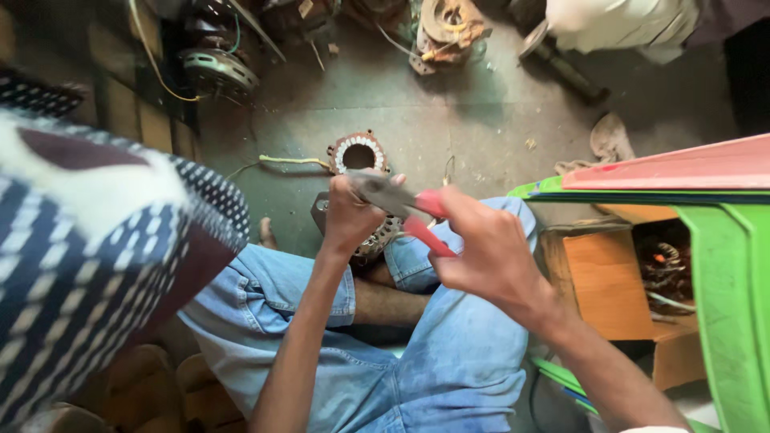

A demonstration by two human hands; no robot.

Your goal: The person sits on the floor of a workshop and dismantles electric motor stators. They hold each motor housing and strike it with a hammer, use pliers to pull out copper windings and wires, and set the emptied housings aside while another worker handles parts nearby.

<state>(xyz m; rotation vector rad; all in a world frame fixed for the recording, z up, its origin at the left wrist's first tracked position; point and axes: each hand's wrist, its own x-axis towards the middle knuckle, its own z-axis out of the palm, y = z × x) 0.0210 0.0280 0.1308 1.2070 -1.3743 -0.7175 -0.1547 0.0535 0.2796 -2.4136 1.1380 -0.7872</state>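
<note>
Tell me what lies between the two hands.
In the head view, pliers with red handles span the gap: the right hand holds the handles, and the metal nose reaches the left hand.

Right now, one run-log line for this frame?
left hand: steadying motor stator | right hand: holding red-handled pliers | pliers nose: at left hand | seated on floor

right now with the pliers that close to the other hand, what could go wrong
The pliers, gripped by the right hand, have their metal nose right at the left hand fingers, so a slip could pinch them. The motor stator lies loose on the floor near the legs and could be knocked.
</note>
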